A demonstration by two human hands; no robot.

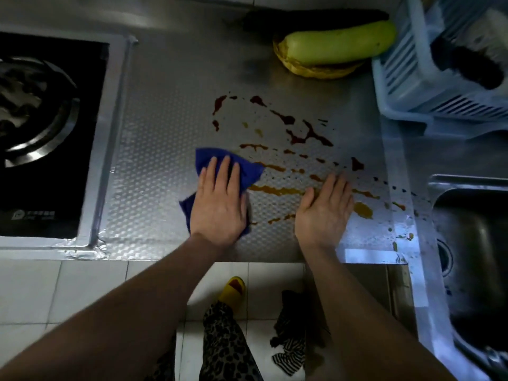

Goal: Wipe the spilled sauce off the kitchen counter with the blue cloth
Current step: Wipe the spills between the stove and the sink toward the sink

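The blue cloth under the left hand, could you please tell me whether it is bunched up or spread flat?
Spread fairly flat: the blue cloth lies on the counter, pressed by the left hand.

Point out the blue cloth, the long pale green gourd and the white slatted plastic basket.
blue cloth (248, 169): head view, its bare right corner.
long pale green gourd (341, 45): head view, mid-body.
white slatted plastic basket (406, 86): head view, front wall.

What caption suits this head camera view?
Left hand presses blue cloth beside spilled sauce on steel counter; right hand rests flat.
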